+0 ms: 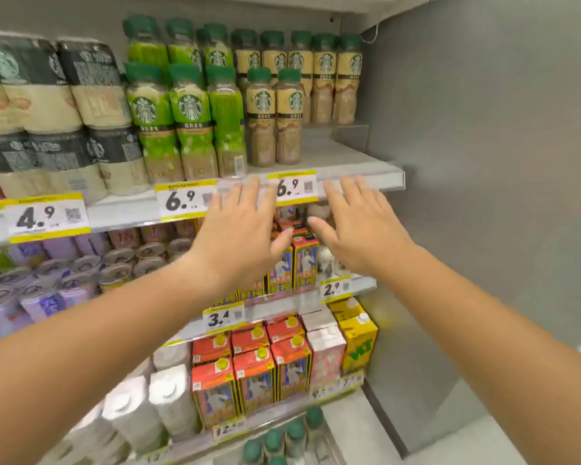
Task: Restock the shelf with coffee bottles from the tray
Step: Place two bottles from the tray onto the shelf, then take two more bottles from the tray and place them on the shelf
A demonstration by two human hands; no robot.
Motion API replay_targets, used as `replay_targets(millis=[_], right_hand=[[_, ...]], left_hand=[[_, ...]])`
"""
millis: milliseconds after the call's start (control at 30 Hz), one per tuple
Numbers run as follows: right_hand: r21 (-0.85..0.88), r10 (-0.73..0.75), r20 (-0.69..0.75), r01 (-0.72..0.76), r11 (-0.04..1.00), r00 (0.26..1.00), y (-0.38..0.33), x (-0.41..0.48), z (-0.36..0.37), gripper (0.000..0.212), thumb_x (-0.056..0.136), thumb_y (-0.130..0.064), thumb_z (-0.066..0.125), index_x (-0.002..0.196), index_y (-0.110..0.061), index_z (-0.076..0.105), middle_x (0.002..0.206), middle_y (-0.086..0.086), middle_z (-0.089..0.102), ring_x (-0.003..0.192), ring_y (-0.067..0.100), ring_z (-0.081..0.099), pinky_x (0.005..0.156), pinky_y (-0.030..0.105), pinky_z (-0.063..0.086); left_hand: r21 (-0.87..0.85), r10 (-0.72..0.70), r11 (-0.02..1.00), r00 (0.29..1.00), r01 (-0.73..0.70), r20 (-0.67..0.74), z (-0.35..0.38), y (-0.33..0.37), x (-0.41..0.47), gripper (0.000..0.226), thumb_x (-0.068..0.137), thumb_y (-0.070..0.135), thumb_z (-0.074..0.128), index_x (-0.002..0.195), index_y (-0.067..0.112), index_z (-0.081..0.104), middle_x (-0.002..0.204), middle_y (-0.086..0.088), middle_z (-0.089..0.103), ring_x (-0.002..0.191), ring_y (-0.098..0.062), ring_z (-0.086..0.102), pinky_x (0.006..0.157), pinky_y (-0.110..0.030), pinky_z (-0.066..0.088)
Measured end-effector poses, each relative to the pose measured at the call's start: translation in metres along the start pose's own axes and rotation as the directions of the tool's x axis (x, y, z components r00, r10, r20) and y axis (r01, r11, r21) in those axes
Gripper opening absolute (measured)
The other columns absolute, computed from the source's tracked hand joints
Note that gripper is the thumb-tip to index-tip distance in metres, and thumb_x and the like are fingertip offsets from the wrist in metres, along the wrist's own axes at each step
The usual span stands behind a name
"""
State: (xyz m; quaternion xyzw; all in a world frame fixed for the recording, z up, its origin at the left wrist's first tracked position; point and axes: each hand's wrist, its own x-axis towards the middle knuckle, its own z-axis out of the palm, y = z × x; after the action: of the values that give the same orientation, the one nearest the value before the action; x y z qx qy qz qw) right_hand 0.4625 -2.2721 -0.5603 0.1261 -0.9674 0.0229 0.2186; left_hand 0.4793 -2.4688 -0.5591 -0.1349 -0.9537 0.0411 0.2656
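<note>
Tan-labelled coffee bottles (274, 117) with green caps stand on the top shelf (356, 162), two at the front and several in a row behind. Green-labelled bottles (187, 122) stand to their left. Bare shelf shows to the right of the two front tan bottles. My left hand (240, 229) and my right hand (359, 226) are both raised in front of the shelf edge, just below it, fingers spread and holding nothing. Several green-capped bottles (284, 437) show at the bottom, below the lowest shelf; whatever holds them is hidden.
Dark and cream multipacks (57, 105) fill the top shelf's left. Purple cans (64, 280) and small cartons (302, 263) sit one shelf down, red (254, 367) and yellow cartons (358, 337) lower. A grey side panel (483, 162) closes the shelves on the right. Yellow price tags line the edges.
</note>
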Motion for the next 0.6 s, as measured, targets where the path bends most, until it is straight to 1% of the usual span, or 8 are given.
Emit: replay_targets(millis=[100, 200, 267, 333, 400, 467, 533, 600], right_hand=[[-0.040, 0.010, 0.047, -0.008, 0.999, 0.999, -0.005, -0.043, 0.031, 0.072, 0.099, -0.055, 0.034, 0.155, -0.012, 0.024, 0.162, 0.019, 0.021, 0.151, 0.036, 0.015, 0.120, 0.052, 0.016], [-0.056, -0.022, 0.116, 0.029, 0.998, 0.993, -0.002, -0.088, 0.069, 0.073, 0.097, -0.056, 0.032, 0.152, -0.008, 0.029, 0.159, 0.023, 0.028, 0.148, 0.040, 0.022, 0.118, 0.054, 0.023], [-0.053, -0.032, 0.167, 0.042, 0.998, 0.985, 0.001, -0.111, 0.096, 0.075, 0.094, -0.056, 0.028, 0.150, -0.006, 0.033, 0.156, 0.025, 0.034, 0.145, 0.042, 0.028, 0.115, 0.054, 0.028], [-0.029, -0.042, 0.216, 0.050, 0.998, 0.975, 0.001, -0.136, 0.129, 0.079, 0.092, -0.058, 0.022, 0.149, -0.005, 0.035, 0.154, 0.025, 0.037, 0.144, 0.041, 0.031, 0.115, 0.053, 0.030], [0.019, -0.052, 0.304, 0.048, 0.999, 0.951, -0.002, -0.164, 0.164, 0.084, 0.088, -0.060, 0.015, 0.150, -0.006, 0.034, 0.155, 0.024, 0.035, 0.146, 0.040, 0.028, 0.117, 0.052, 0.028], [0.065, -0.064, 0.393, 0.042, 0.997, 0.917, -0.006, -0.194, 0.200, 0.086, 0.087, -0.060, 0.011, 0.151, -0.007, 0.033, 0.157, 0.022, 0.034, 0.147, 0.037, 0.026, 0.118, 0.050, 0.026], [0.112, -0.089, 0.447, 0.043, 0.993, 0.890, -0.011, -0.223, 0.236, 0.080, 0.089, -0.057, 0.019, 0.146, -0.005, 0.041, 0.150, 0.023, 0.044, 0.142, 0.038, 0.036, 0.113, 0.051, 0.035], [0.133, -0.111, 0.494, 0.052, 0.990, 0.863, -0.016, -0.251, 0.270, 0.072, 0.091, -0.053, 0.029, 0.137, -0.003, 0.052, 0.140, 0.024, 0.055, 0.133, 0.040, 0.049, 0.104, 0.052, 0.046]], left_hand=[[-0.034, 0.058, 0.998, 0.997, -0.056, 0.043, 0.029, 0.003, -0.031, 0.081, 0.088, 0.060, 0.030, 0.148, 0.005, 0.034, 0.149, -0.025, 0.041, 0.134, -0.042, 0.042, 0.107, -0.056, 0.037], [-0.076, 0.090, 0.994, 0.992, -0.084, 0.088, 0.066, 0.013, -0.074, 0.081, 0.089, 0.059, 0.032, 0.149, 0.005, 0.032, 0.152, -0.025, 0.039, 0.138, -0.043, 0.039, 0.110, -0.057, 0.035], [-0.113, 0.075, 0.992, 0.989, -0.061, 0.131, 0.092, 0.020, -0.103, 0.080, 0.088, 0.058, 0.033, 0.149, 0.006, 0.032, 0.151, -0.024, 0.040, 0.138, -0.042, 0.039, 0.111, -0.057, 0.034], [-0.123, 0.059, 0.992, 0.980, -0.036, 0.188, 0.122, 0.029, -0.133, 0.079, 0.088, 0.057, 0.033, 0.148, 0.006, 0.034, 0.150, -0.023, 0.042, 0.138, -0.041, 0.040, 0.110, -0.056, 0.035], [-0.116, 0.020, 0.993, 0.962, 0.013, 0.271, 0.153, 0.038, -0.166, 0.080, 0.087, 0.058, 0.030, 0.147, 0.005, 0.036, 0.149, -0.022, 0.043, 0.137, -0.040, 0.042, 0.109, -0.054, 0.038], [-0.117, -0.019, 0.991, 0.935, 0.064, 0.355, 0.185, 0.045, -0.200, 0.079, 0.089, 0.058, 0.031, 0.149, 0.006, 0.033, 0.151, -0.021, 0.042, 0.138, -0.038, 0.040, 0.110, -0.053, 0.038], [-0.095, -0.049, 0.990, 0.896, 0.101, 0.441, 0.215, 0.048, -0.232, 0.078, 0.092, 0.058, 0.033, 0.151, 0.006, 0.029, 0.151, -0.020, 0.042, 0.139, -0.037, 0.039, 0.110, -0.051, 0.038], [-0.073, -0.083, 0.988, 0.859, 0.139, 0.505, 0.242, 0.051, -0.262, 0.080, 0.090, 0.059, 0.027, 0.151, 0.006, 0.030, 0.147, -0.018, 0.045, 0.136, -0.036, 0.042, 0.109, -0.048, 0.040]])
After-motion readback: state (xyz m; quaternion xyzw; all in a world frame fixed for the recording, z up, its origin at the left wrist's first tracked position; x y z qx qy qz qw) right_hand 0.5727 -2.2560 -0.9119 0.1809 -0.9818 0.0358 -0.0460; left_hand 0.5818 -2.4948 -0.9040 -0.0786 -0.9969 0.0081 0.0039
